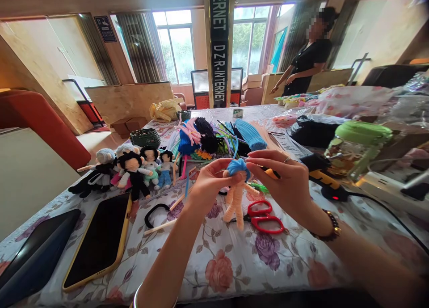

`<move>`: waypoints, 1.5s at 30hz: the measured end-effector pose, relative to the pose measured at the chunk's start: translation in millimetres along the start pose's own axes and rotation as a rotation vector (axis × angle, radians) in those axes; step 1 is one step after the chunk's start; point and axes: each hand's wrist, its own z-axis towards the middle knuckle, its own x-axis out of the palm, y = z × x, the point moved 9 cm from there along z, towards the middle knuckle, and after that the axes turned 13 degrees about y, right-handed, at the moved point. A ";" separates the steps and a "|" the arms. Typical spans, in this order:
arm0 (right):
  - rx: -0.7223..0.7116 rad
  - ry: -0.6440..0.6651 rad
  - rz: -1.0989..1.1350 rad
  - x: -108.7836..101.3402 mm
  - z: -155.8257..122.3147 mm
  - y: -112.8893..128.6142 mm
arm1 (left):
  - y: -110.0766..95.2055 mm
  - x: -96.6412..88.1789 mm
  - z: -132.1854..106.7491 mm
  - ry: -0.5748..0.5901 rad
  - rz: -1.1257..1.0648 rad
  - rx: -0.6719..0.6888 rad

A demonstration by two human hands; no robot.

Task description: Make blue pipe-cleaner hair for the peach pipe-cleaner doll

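Note:
A small pipe-cleaner doll (pixel 236 196) with a peach body and blue hair hangs above the flowered tablecloth (pixel 234 263). My left hand (pixel 209 183) is closed around the doll's head and shoulder from the left. My right hand (pixel 284 180) pinches the blue hair from the right, and something orange shows under its fingers. Red-handled scissors (pixel 264 216) lie on the cloth just below the doll. A black and yellow glue gun (pixel 325 180) rests right of my right hand.
Several finished dolls (pixel 134 169) lie at the left, behind a phone in a yellow case (pixel 100 238) and a dark case (pixel 33 254). Coloured pipe cleaners (pixel 214 140) are piled mid-table. A green-lidded jar (pixel 355 149) stands at the right. A person in black (pixel 306 57) stands beyond the table.

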 end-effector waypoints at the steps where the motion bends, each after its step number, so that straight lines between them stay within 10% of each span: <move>1: 0.004 0.000 -0.021 0.0 0.1 1.5 | 0.0 0.0 -0.1 -0.001 0.014 0.003; 45: 0.219 0.121 0.148 7.7 3.1 -14.6 | 3.7 -1.7 2.5 0.014 -0.018 0.007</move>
